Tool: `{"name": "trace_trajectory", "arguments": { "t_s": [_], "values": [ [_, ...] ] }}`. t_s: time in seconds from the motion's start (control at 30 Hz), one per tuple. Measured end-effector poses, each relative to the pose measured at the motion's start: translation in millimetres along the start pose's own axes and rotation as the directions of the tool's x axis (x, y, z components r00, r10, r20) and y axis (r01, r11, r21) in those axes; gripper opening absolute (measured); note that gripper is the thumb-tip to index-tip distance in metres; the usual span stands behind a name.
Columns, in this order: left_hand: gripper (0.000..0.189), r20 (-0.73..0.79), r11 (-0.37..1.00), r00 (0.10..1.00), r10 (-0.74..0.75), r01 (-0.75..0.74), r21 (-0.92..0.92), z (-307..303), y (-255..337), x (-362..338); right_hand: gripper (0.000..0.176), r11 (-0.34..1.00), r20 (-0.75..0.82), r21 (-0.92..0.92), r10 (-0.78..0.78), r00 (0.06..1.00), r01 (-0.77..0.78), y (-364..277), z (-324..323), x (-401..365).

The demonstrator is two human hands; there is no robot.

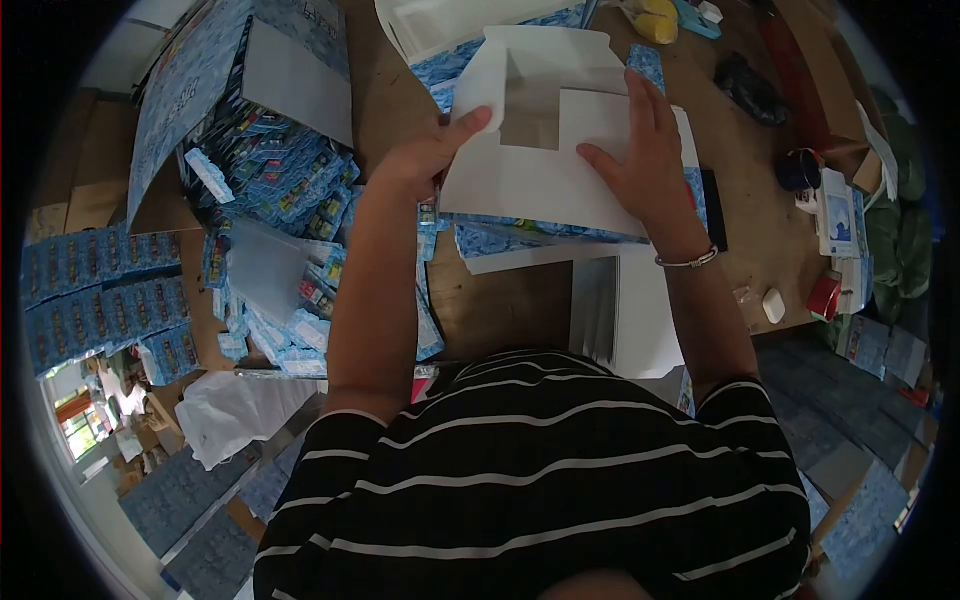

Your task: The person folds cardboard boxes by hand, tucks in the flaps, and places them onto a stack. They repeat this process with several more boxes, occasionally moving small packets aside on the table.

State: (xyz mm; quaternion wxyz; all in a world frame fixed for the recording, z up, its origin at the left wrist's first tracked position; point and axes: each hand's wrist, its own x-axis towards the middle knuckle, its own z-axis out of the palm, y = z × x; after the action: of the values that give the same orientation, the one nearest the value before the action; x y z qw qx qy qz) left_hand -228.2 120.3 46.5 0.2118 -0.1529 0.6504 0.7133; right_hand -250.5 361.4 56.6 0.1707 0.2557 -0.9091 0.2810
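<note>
Just ahead of me on the table is a cardboard box [560, 190] with a white inside and blue printed outside, partly folded. Some of its flaps are folded inward, leaving a gap in the middle. At the box's left edge, my left hand [425, 155] grips a raised white flap [478, 85], thumb on top and fingers mostly hidden. My right hand [645, 155] lies against the right side of the box, its fingers stretched and its thumb out on a white flap [595, 120].
Left of the box, a large blue carton [300, 70] lies tipped, with many small blue packs [285, 165] spilling out. A clear plastic sheet [265, 260] covers some packs. White flat cardboard [645, 310] lies at the near edge. A black bag [750, 90] and a mug [797, 170] stand right.
</note>
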Motion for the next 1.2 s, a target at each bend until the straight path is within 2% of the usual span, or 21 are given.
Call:
{"name": "trace_trajectory", "arguments": {
  "t_s": [0.13,0.2,0.23,0.4,0.43,0.5,0.53,0.6,0.73,0.8,0.83,0.9,0.93,0.97,1.0,1.03,1.07,1.1,1.13,1.17,1.2],
  "values": [
    [0.070,-0.014,0.989,0.999,-0.037,0.039,0.143,-5,14,3,0.080,1.000,-0.002,-0.017,-0.001,1.000,0.001,-1,0,0],
    [0.064,-0.095,0.996,0.995,0.011,-0.019,-0.088,5,14,6,0.080,0.999,0.007,0.018,0.027,1.000,-0.027,0,0,0],
    [0.064,-0.098,0.996,0.995,0.012,-0.020,-0.089,8,13,6,0.080,1.000,0.008,0.020,0.024,1.000,-0.024,0,0,0],
    [0.061,-0.167,0.966,0.977,0.132,-0.089,0.244,19,6,15,0.082,1.000,-0.014,0.012,0.006,1.000,-0.005,0,1,-1],
    [0.061,-0.165,0.966,0.978,0.131,-0.088,0.243,20,5,15,0.082,1.000,-0.012,0.011,0.008,1.000,-0.008,0,1,-1],
    [0.066,-0.244,0.646,0.926,0.288,0.000,0.764,26,14,7,0.083,0.999,-0.032,-0.033,-0.006,0.999,0.005,-1,2,-1],
    [0.066,-0.243,0.646,0.926,0.289,-0.001,0.763,28,13,8,0.083,0.999,-0.032,-0.034,-0.006,0.999,0.005,-2,1,0],
    [0.076,-0.325,0.511,0.901,0.288,0.142,0.848,34,10,11,0.085,0.997,-0.029,0.064,0.047,0.998,-0.045,-6,-1,1],
    [0.082,-0.426,0.361,0.831,0.357,0.298,0.883,42,3,12,0.079,0.999,0.032,-0.036,0.040,0.999,-0.038,-8,-4,3],
    [0.089,-0.375,0.377,0.773,0.512,0.190,0.906,37,-2,15,0.071,0.999,0.031,-0.014,0.041,0.999,-0.040,-5,-2,5],
    [0.089,-0.372,0.377,0.774,0.512,0.187,0.907,34,-4,18,0.071,0.999,0.030,-0.017,0.043,0.999,-0.042,-4,-2,5],
    [0.075,-0.263,0.448,0.619,0.740,-0.161,0.879,24,-8,28,0.065,0.998,-0.039,0.041,0.042,0.998,-0.040,-4,-1,5],
    [0.075,-0.261,0.448,0.621,0.739,-0.163,0.879,8,-6,34,0.065,0.998,-0.039,0.039,0.044,0.998,-0.043,-3,-1,5],
    [0.063,-0.297,0.690,0.695,0.655,-0.389,0.611,-14,-2,40,0.065,0.998,-0.012,0.057,0.014,1.000,-0.014,-2,-2,5],
    [0.052,-0.282,0.823,0.774,0.567,-0.520,0.228,-19,6,38,0.064,0.997,0.013,0.074,-0.016,1.000,0.015,-1,-2,5],
    [0.052,-0.276,0.824,0.776,0.566,-0.521,0.225,-19,12,37,0.064,0.998,0.014,0.069,-0.011,1.000,0.010,0,-3,5],
    [0.046,-0.025,0.835,0.839,0.543,-0.537,0.119,-7,38,22,0.063,0.998,0.030,0.054,-0.030,0.999,0.028,2,-2,5],
    [0.041,0.231,0.852,0.830,0.507,-0.524,0.012,2,57,12,0.061,0.998,0.048,0.039,-0.050,0.998,0.048,4,-2,5],
    [0.041,0.231,0.852,0.830,0.508,-0.523,0.007,11,65,13,0.061,0.998,0.052,0.035,-0.050,0.997,0.048,6,-2,5],
    [0.044,0.353,0.779,0.885,0.303,-0.444,0.443,20,71,15,0.063,0.997,0.088,0.050,-0.063,0.994,0.059,8,-2,5],
    [0.047,0.364,0.509,0.929,0.063,-0.344,0.789,28,74,17,0.066,0.995,0.122,0.065,-0.077,0.990,0.070,10,-2,6]
  ]
}}
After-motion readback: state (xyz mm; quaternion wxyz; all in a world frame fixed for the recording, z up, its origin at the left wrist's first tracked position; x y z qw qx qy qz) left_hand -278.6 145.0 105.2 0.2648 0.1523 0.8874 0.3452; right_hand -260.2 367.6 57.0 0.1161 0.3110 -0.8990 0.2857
